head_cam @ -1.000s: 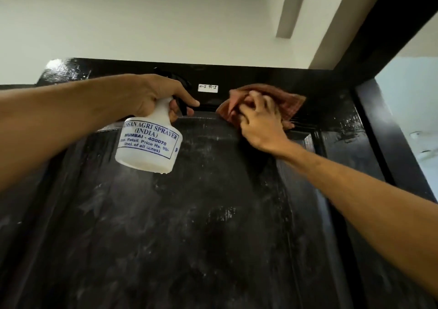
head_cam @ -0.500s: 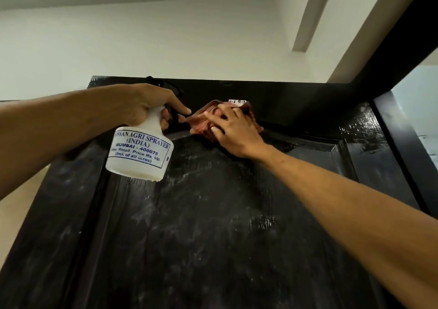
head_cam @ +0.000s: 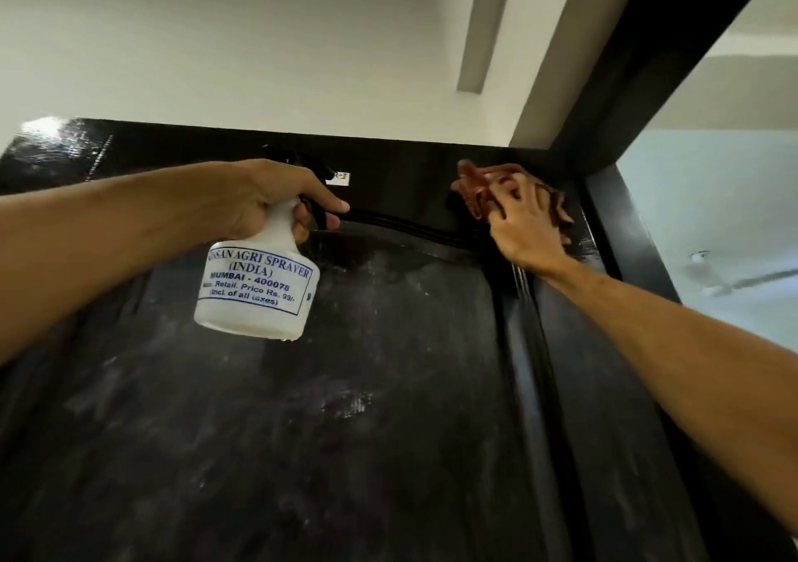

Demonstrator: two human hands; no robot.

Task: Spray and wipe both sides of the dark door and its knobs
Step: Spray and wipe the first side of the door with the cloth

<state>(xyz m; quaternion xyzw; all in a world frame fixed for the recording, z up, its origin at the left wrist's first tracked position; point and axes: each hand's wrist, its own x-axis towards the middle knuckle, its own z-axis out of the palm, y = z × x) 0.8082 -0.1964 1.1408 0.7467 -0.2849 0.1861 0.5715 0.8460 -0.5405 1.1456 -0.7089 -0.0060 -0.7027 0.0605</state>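
Observation:
The dark door [head_cam: 367, 410] fills the lower view, its panel streaked with pale smears. My left hand [head_cam: 276, 199] grips the neck of a white spray bottle [head_cam: 259, 289] with a black nozzle, a finger over the trigger, held in front of the door's upper left. My right hand [head_cam: 524, 225] presses a reddish-brown cloth [head_cam: 475, 186] against the door's top right corner, fingers curled into it. No knobs are in view.
The black door frame [head_cam: 647, 65] runs overhead and down the right side. A small white sticker [head_cam: 339, 178] sits near the door's top edge. White wall and ceiling lie above; a ceiling fan [head_cam: 734, 279] shows through the opening at right.
My right hand has slid the cloth rightward along the door's top, from the middle to the right corner. My left hand keeps the bottle in about the same place.

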